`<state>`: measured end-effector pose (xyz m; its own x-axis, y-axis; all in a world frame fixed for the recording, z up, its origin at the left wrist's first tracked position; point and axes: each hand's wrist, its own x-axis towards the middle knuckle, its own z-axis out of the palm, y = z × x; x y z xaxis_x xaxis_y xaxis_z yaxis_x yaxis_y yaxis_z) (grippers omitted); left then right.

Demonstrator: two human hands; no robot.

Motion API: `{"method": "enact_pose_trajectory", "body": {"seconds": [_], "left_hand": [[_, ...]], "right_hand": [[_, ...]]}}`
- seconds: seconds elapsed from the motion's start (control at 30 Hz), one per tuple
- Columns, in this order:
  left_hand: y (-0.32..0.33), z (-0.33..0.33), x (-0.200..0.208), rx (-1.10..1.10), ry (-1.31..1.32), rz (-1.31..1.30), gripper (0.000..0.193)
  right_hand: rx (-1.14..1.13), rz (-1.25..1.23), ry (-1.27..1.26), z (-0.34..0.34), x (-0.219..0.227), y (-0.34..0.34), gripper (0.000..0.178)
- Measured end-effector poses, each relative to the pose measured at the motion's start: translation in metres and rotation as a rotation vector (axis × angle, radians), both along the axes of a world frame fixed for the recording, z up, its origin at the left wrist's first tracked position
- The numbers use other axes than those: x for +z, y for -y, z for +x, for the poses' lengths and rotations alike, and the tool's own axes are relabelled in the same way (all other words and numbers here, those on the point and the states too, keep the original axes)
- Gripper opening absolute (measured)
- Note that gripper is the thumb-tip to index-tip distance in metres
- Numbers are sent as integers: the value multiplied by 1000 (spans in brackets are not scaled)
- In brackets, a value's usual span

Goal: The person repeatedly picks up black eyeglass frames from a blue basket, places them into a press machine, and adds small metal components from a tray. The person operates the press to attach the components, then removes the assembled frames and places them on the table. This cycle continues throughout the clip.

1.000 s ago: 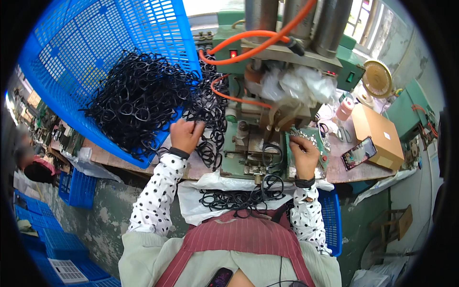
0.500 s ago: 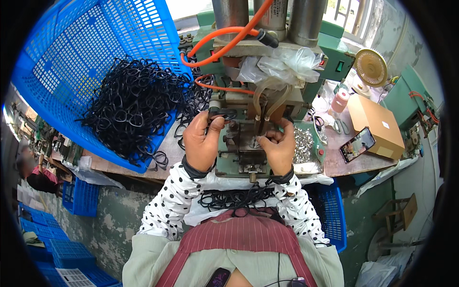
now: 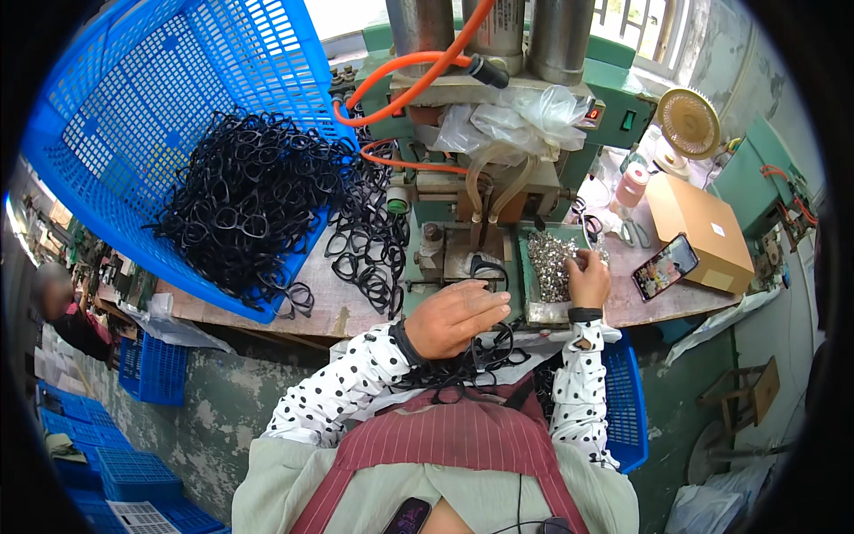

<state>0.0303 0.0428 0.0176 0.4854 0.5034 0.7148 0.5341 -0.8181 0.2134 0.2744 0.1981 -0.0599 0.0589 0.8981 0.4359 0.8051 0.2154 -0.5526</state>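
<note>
Fingers of the right hand pinch, seemingly, metal bits; left hand loosely grips black frames.

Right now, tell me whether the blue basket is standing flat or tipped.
Tipped. The blue basket leans with its open side facing the bench, and black frames spill from it over its low rim onto the board.

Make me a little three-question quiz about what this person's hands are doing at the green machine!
1. True or false: the right hand reaches into the tray of small silvery parts.
2. What lies under the left hand? A) black eyeglass frames B) a phone C) scissors
3. What colour is the tilted basket holding the frame pile?

Key: 1 true; 2 A; 3 blue.
</note>
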Motion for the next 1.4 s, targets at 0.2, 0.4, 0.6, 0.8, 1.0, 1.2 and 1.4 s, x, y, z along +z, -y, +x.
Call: {"method": "enact_pose_trajectory", "body": {"seconds": [0.2, 0.4, 0.6, 0.8, 1.0, 1.2, 1.4], "left_hand": [[4, 1, 0, 24, 20, 5, 49], [7, 4, -6, 76, 20, -2, 45], [25, -30, -50, 625, 170, 98, 30], [21, -148, -113, 1477, 208, -686, 32], [-3, -175, -134, 1603, 571, -714, 41], [-5, -185, -129, 1481, 341, -727, 27], [-10, -159, -89, 1375, 529, -539, 25]], "right_hand": [[60, 135, 243, -14, -11, 22, 18], [66, 208, 12, -9, -20, 16, 7], [138, 267, -135, -8, -22, 19, 8], [123, 313, -162, -12, -28, 17, 10], [85, 233, -136, -9, -21, 20, 5], [211, 178, -317, -25, 0, 26, 9], [580, -173, -803, -56, 69, 60, 18]]}}
